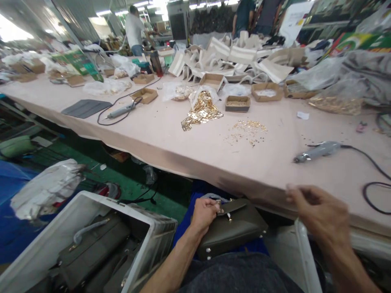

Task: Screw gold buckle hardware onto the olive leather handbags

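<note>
Head view. A dark olive handbag (235,232) is seen lying on the person's lap, below the near edge of the pink-covered table (165,138), approx. centre frame. Its left end is gripped by the left hand (205,213): fingers are curled tight over the top edge, w/ the thumb pressed onto the flap beside a gold clasp (219,202). The rest of the bag extends to the right of the fingers; metal studs are visible on its near side.

The right hand (320,215) is held at the table's near edge, right of the bag and apart from it. Fingers are half curled, thumb and forefinger drawn close; the hand is blurred, so it cannot be told whether anything is pinched.

On the table, far of the right hand, an electric screwdriver (317,151) is laid w/ its black cable (371,179) looped to the right. Further off, a heap of gold fittings (203,110) is spilled from a clear bag, w/ small gold parts (249,128) scattered to its right and a cardboard tray (237,103) just behind.

Near left, on the floor, a white crate (91,201) is shown holding more dark bags (91,244). A standing person (134,28) is visible at the far left.
</note>
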